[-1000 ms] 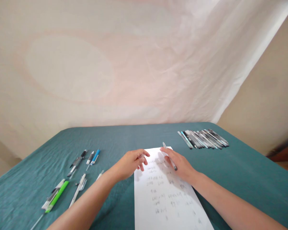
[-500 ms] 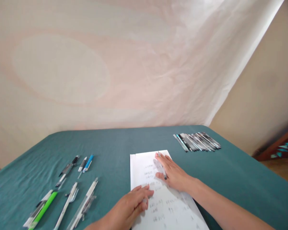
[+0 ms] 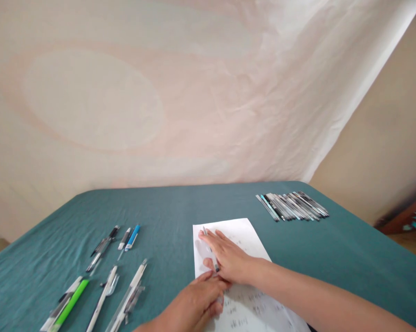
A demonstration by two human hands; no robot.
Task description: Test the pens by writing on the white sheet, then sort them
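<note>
A white sheet of paper (image 3: 244, 233) with faint handwriting lies on the teal tablecloth (image 3: 180, 207). My right hand (image 3: 227, 258) rests flat on the sheet's left part, with a slim pen (image 3: 210, 251) tucked between its fingers. My left hand (image 3: 194, 304) lies palm down on the paper's lower left edge, fingers stretched out, touching the right hand. It holds nothing.
A row of several dark and silver pens (image 3: 293, 205) lies at the table's far right. Loose pens lie at the left: a black one (image 3: 102, 246), a blue one (image 3: 132, 237), a green one (image 3: 69, 304) and white ones (image 3: 128, 295). A pale cloth backdrop (image 3: 159, 92) hangs behind.
My right hand with the pen slid left across the paper. My left hand drew back from the sheet's top to its lower left edge, near the right hand.
</note>
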